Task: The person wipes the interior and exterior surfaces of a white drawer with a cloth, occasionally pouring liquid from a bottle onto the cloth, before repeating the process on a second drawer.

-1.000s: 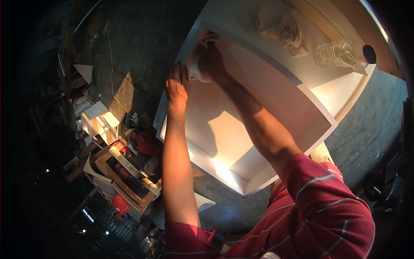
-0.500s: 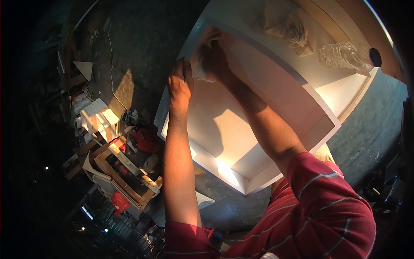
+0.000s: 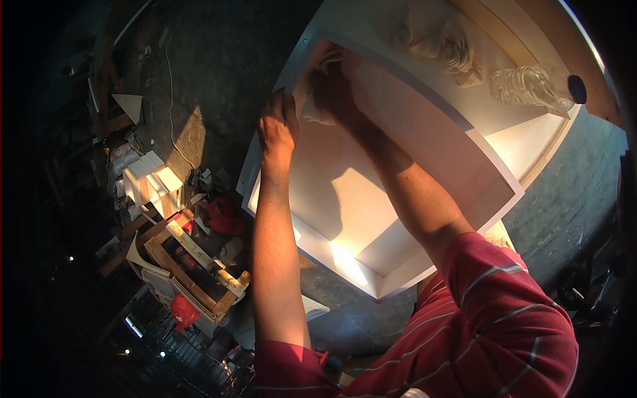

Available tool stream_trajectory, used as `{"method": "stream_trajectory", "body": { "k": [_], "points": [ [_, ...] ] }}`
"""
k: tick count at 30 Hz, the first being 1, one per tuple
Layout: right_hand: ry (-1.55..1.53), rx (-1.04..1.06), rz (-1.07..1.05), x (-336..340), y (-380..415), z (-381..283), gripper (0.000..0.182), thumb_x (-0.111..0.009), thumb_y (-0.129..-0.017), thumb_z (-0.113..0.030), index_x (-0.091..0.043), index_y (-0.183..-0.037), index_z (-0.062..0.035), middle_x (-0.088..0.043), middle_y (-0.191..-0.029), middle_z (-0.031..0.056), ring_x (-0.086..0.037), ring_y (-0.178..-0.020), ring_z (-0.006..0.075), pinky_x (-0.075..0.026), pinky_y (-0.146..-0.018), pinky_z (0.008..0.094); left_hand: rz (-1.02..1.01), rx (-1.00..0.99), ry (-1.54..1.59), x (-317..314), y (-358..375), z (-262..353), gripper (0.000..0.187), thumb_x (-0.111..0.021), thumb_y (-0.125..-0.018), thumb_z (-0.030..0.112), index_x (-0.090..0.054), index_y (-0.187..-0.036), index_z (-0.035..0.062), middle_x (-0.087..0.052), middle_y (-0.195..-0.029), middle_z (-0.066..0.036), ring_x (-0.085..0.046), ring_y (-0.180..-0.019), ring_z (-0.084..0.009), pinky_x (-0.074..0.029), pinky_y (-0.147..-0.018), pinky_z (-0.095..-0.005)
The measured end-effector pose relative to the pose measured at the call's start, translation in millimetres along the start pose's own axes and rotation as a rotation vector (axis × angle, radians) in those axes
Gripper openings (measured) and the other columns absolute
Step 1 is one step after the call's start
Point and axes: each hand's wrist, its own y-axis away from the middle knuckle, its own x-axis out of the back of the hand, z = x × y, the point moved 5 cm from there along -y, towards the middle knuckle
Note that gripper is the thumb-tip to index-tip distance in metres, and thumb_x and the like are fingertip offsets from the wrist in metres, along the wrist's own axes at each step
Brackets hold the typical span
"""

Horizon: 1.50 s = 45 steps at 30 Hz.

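A white open-topped drawer-like box [image 3: 488,149] lies in front of me, its inside partly in shadow and partly sunlit. My left hand [image 3: 277,126] is wrapped over the box's left side edge, fingers bent around the rim. Inside, at the far left corner, my right hand [image 3: 334,96] presses a pale cloth [image 3: 320,116] against the panel. Parts of the cloth stick out above and below that hand; its fingers are mostly in shadow.
Right of the box, a white panel [image 3: 504,63] carries a crumpled cloth [image 3: 451,50] and a clear plastic bottle [image 3: 531,86] with a dark cap, lying on its side. On the floor at left are wooden offcuts [image 3: 154,182], a wooden frame [image 3: 192,259] and a red bag [image 3: 184,312].
My right hand and the cloth have shifted very slightly within the far corner. My left hand stays on the rim, and the box has not moved.
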Motion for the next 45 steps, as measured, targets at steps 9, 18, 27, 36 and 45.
{"method": "stream_trajectory", "body": {
  "k": [9, 18, 27, 36, 45],
  "points": [
    [0.374, 0.159, 0.053, 4.8, -2.0, -5.5, 0.091, -0.072, -0.066, -0.038, -0.034, -0.134, 0.009, -0.032, -0.136, 0.0305, -0.031, -0.131, 0.036, -0.027, -0.109, 0.0341, 0.013, -0.083, -0.034, -2.7, 2.4, -1.6, 0.031, -0.044, -0.095, 0.022, -0.058, -0.103, -0.0045, -0.061, -0.093, -0.027, -0.059, -0.085, -0.0439, -0.048, -0.073, -0.0451],
    [-0.745, -0.176, 0.148, 25.0, 15.9, -20.3, 0.045, -0.049, -0.091, -0.022, -0.039, -0.124, 0.0059, -0.054, -0.109, 0.0283, -0.055, -0.107, 0.0358, -0.043, -0.09, 0.0387, -0.096, -0.218, -0.157, -10.2, 2.6, -7.5, 0.031, -0.044, -0.094, 0.021, -0.058, -0.106, -0.0035, -0.061, -0.096, -0.028, -0.058, -0.09, -0.0439, -0.047, -0.078, -0.0455],
    [-0.252, 0.059, 0.101, 11.5, 0.8, -10.0, 0.062, -0.061, -0.079, -0.021, -0.036, -0.128, 0.0054, -0.058, -0.106, 0.0243, -0.054, -0.107, 0.0371, -0.043, -0.091, 0.041, -0.065, -0.186, -0.112, -6.1, 4.7, -6.0, 0.03, -0.045, -0.093, 0.02, -0.057, -0.106, -0.0034, -0.06, -0.098, -0.028, -0.058, -0.09, -0.045, -0.047, -0.077, -0.0469],
    [-0.096, 0.105, 0.129, 20.9, 12.2, -19.9, 0.068, -0.061, -0.078, -0.03, -0.038, -0.129, 0.0086, -0.051, -0.118, 0.0293, -0.058, -0.1, 0.0421, -0.048, -0.087, 0.0425, -0.063, -0.327, -0.26, -6.9, 4.0, -0.5, 0.024, -0.045, -0.093, 0.015, -0.057, -0.103, -0.0033, -0.06, -0.097, -0.026, -0.059, -0.088, -0.042, -0.048, -0.074, -0.045],
    [-0.416, -0.059, 0.085, 20.4, 11.8, -10.3, 0.073, -0.075, -0.059, -0.026, -0.046, -0.118, 0.0062, -0.045, -0.119, 0.0314, -0.053, -0.103, 0.0437, -0.044, -0.091, 0.0399, 0.014, -0.413, -0.301, -6.6, 6.5, -0.1, 0.027, -0.043, -0.093, 0.017, -0.057, -0.103, -0.0041, -0.061, -0.097, -0.025, -0.059, -0.086, -0.0423, -0.048, -0.076, -0.0448]
  ]
}}
